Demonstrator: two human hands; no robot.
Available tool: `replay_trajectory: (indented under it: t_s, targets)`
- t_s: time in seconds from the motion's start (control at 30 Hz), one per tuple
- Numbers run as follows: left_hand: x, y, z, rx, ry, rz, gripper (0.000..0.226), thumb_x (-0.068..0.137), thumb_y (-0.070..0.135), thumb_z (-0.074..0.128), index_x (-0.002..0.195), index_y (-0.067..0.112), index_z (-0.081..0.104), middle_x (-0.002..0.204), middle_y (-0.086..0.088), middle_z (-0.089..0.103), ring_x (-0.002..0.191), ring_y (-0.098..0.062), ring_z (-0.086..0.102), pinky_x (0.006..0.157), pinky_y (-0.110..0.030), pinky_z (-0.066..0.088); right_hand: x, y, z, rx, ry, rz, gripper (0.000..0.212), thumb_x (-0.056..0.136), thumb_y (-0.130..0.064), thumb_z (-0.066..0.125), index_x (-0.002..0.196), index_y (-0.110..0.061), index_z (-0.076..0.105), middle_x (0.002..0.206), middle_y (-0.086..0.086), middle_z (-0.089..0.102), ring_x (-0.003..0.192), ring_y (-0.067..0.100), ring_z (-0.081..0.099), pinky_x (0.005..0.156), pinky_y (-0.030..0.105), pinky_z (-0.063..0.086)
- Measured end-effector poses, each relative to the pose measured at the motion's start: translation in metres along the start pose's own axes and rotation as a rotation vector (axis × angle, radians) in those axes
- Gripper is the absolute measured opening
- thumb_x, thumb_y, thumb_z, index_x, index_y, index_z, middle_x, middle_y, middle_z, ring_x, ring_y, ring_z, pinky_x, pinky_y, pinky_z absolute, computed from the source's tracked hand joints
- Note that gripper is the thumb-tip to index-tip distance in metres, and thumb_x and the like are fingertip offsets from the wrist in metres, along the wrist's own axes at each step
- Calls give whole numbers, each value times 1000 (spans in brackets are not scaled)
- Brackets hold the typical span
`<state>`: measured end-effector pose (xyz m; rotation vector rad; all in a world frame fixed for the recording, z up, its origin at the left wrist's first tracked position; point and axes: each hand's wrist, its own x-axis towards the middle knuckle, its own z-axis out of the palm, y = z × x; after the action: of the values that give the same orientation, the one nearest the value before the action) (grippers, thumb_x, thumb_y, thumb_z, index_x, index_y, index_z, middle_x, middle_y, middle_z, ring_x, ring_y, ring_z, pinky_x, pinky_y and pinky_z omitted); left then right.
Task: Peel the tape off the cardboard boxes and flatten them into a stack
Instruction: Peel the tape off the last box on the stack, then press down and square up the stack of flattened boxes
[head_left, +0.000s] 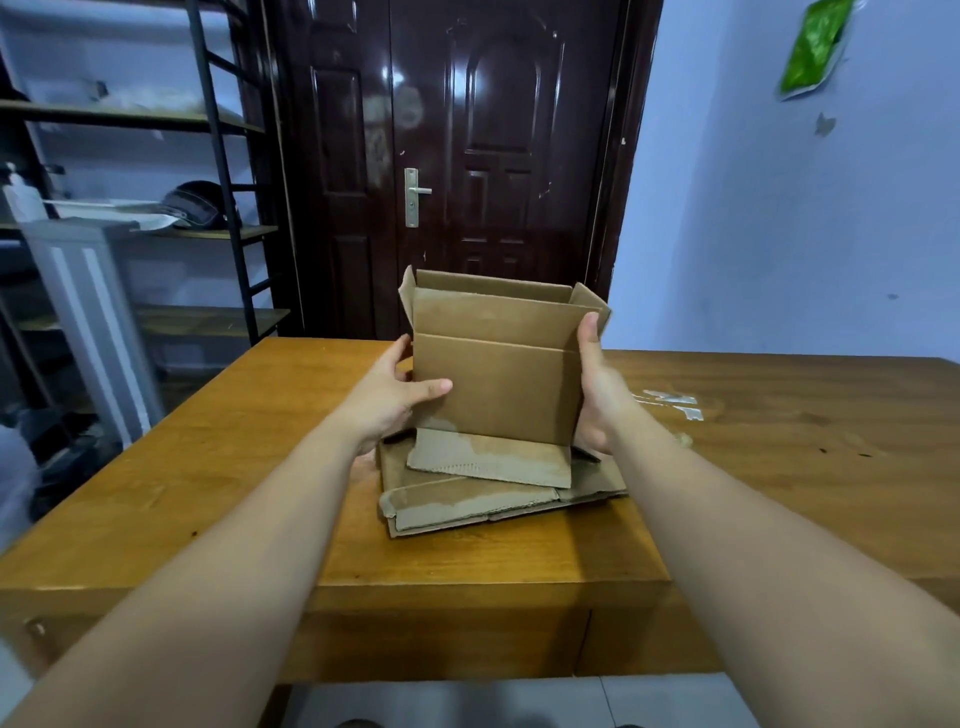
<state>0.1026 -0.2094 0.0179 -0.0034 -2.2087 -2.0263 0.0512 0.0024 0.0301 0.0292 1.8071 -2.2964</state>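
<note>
An open brown cardboard box (498, 374) stands upright over the middle of the wooden table (218, 467), its top flaps raised and its bottom flap hanging down at the front. My left hand (395, 400) grips its left side, thumb across the front face. My right hand (597, 384) clasps its right edge, thumb up along the corner. Beneath the box lies a stack of flattened cardboard (467, 504), slightly fanned out.
Crumpled pieces of clear tape (675, 404) lie on the table right of the box. A dark door (467, 156) stands behind the table, a metal shelf rack (156, 208) to the left and a blue wall at right.
</note>
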Motion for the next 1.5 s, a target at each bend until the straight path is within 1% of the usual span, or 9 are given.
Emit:
replay_trajectory:
  t_s: [0.23, 0.37, 0.53, 0.67, 0.73, 0.93, 1.23, 1.37, 1.5]
  targets:
    - [6, 27, -5, 192, -23, 126, 95, 80, 14, 74, 149, 30, 10, 152, -2, 24, 120, -12, 35, 71, -13, 43, -1, -6, -16, 17, -81, -126, 73, 66, -43, 80, 129, -17, 56, 114, 4, 70, 109, 22, 63, 98, 42, 47]
    - [9, 29, -9, 358, 23, 112, 118, 63, 47, 79, 150, 38, 1, 149, -3, 20, 132, -23, 34, 106, -40, 36, -9, -17, -17, 6, -97, -119, 31, 84, -42, 66, 105, -20, 64, 98, 1, 72, 93, 17, 65, 75, 35, 49]
    - [10, 24, -5, 451, 213, 89, 136, 51, 67, 78, 146, 43, -17, 154, -10, 19, 139, -33, 26, 112, -55, 22, -10, -22, -20, -40, -85, -94, 33, 82, -39, 69, 105, -16, 65, 96, 5, 73, 94, 23, 67, 79, 36, 52]
    - [9, 22, -4, 555, 410, 25, 123, 67, 61, 72, 150, 31, -14, 153, -14, 23, 139, -35, 26, 111, -53, 17, -7, -22, -20, -56, -41, -99, 53, 75, -25, 77, 122, -8, 59, 104, 10, 72, 92, 25, 69, 72, 34, 54]
    - [9, 21, -7, 437, 381, 14, 117, 69, 53, 76, 153, 24, -1, 152, -11, 28, 136, -31, 33, 111, -49, 26, -6, -25, -21, -58, -6, -140, 26, 81, -13, 71, 105, -10, 63, 90, 8, 72, 81, 24, 68, 70, 34, 54]
    - [-6, 23, -12, 79, 301, -143, 32, 87, 20, 68, 115, 8, 57, 96, -3, 64, 74, -13, 57, 56, -27, 41, 8, -31, -38, -136, 113, -209, 21, 89, -1, 57, 98, -20, 55, 104, 12, 66, 83, 24, 64, 79, 41, 55]
    - [-1, -5, -9, 4, 312, -413, 44, 91, 7, 61, 133, 2, 46, 114, -16, 62, 87, -27, 62, 78, -41, 53, 8, -4, -38, -942, 154, -174, 51, 96, -26, 54, 144, -13, 39, 133, 9, 56, 115, 28, 56, 99, 43, 47]
    - [-7, -21, -1, 68, 315, -392, 74, 93, -4, 53, 152, 20, 17, 140, -17, 45, 81, -21, 57, 59, -32, 52, 7, 11, -43, -1023, 151, -123, 45, 97, -27, 53, 139, -12, 47, 132, 10, 58, 107, 23, 57, 99, 35, 44]
    - [-6, -37, 9, 494, 364, -291, 59, 90, -2, 47, 140, 29, 42, 143, -16, 32, 104, -30, 56, 82, -36, 51, 16, 35, -52, -1078, 144, -60, 44, 94, -33, 55, 137, -23, 50, 131, 5, 60, 103, 25, 61, 97, 39, 44]
